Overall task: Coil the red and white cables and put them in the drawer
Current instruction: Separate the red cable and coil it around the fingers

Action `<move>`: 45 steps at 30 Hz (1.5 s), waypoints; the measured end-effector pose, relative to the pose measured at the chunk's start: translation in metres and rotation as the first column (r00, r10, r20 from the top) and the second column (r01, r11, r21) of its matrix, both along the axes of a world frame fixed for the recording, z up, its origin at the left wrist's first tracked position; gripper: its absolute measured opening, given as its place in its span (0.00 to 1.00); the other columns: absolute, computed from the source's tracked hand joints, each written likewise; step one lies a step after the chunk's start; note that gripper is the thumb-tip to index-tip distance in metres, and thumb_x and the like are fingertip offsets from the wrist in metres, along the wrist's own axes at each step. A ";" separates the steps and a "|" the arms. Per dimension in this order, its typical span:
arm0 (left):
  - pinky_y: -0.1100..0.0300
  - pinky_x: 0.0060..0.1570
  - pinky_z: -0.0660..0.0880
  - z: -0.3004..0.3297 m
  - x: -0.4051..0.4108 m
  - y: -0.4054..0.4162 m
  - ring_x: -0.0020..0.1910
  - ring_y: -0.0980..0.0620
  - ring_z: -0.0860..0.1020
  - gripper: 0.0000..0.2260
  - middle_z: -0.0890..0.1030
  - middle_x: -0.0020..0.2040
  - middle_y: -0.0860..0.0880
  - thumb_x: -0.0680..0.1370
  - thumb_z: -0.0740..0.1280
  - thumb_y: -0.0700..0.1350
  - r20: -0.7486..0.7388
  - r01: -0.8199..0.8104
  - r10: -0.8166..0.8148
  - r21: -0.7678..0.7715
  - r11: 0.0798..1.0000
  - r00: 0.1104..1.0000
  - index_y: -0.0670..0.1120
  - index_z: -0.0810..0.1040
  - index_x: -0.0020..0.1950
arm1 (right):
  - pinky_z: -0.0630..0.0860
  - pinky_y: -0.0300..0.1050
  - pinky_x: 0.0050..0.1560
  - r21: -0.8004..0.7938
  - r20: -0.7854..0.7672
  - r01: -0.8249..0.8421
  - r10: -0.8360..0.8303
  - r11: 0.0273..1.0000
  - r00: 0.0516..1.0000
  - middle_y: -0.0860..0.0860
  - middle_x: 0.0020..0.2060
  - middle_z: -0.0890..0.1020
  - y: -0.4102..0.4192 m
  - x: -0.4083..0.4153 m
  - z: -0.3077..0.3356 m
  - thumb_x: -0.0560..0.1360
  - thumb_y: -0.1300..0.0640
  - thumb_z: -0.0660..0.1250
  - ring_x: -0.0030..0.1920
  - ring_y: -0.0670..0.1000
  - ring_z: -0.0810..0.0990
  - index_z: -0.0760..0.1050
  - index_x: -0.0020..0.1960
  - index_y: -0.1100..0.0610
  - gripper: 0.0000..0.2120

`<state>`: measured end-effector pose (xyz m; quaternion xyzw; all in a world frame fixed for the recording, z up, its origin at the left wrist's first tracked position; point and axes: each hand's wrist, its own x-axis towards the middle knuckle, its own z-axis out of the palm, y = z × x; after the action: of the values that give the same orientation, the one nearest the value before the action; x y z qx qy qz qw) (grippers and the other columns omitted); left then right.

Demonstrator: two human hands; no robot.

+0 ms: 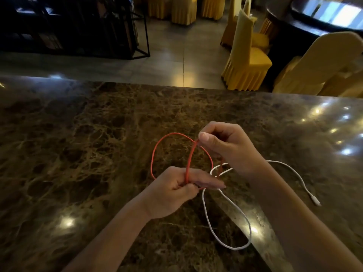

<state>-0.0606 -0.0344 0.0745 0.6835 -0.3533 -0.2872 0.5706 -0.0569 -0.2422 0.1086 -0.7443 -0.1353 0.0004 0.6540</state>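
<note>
So the red cable [170, 154] is up off the counter, held between both hands in a couple of loose loops roughly in the middle of the scene. One loop arcs out to the left and far side, another runs down across it, and they cross right by the upper pinch. The left hand [172, 193] is at the near end of the loops, fingers curled around the gathered strands with the index finger sticking out flat to the right. The right hand [225, 144] is a bit farther and to the right, thumb and fingers pinching the red cable where the loops meet at the top. A short bit of red hangs down under that hand, and I can't really tell where its end goes.

The white cable [225, 218] isn't in either hand as far as I can see. It's lying on the countertop [78, 144], making a big teardrop loop on the near side between the two forearms, then crossing itself just under the left fingertip and passing behind the right wrist. From there it curves out to the right and ends in a white plug [315, 201] lying flat, well apart from the hands.

The counter itself is dark brown marble with lots of light reflections. Beyond its far edge there's tiled floor, some chairs in yellow covers [247, 55] on the right, and a dark metal rack [78, 26] on the far left.
</note>
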 end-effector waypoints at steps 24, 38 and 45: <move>0.44 0.83 0.54 -0.001 0.011 -0.012 0.83 0.52 0.61 0.23 0.67 0.82 0.49 0.85 0.57 0.38 -0.198 -0.183 0.144 -0.198 0.963 0.970 0.42 0.65 0.81 | 0.80 0.50 0.42 -0.817 -0.247 -0.239 0.055 0.525 0.967 0.47 0.37 0.83 0.017 -0.076 0.010 0.84 0.46 0.60 0.36 0.48 0.81 0.75 0.56 0.47 0.08; 0.47 0.82 0.59 -0.016 0.009 -0.009 0.82 0.55 0.64 0.22 0.69 0.82 0.50 0.86 0.58 0.43 -0.150 -0.187 0.178 -0.049 0.981 0.972 0.52 0.65 0.80 | 0.79 0.48 0.42 -0.721 -0.408 -0.292 -0.043 0.628 0.912 0.46 0.36 0.81 0.000 -0.074 0.015 0.82 0.41 0.64 0.36 0.44 0.80 0.79 0.52 0.44 0.08; 0.58 0.75 0.67 -0.017 0.002 0.003 0.79 0.50 0.70 0.21 0.75 0.77 0.51 0.86 0.57 0.39 -0.264 0.285 -0.272 0.010 0.959 0.925 0.42 0.66 0.80 | 0.72 0.36 0.31 -0.520 -0.433 -0.458 0.239 0.722 0.869 0.55 0.35 0.84 -0.019 -0.058 0.040 0.82 0.51 0.68 0.30 0.50 0.80 0.83 0.52 0.52 0.06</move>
<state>-0.0585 -0.0313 0.0571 0.5964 -0.3618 -0.4607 0.5488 -0.1145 -0.2610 0.1486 -0.8625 -0.1539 0.2955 0.3809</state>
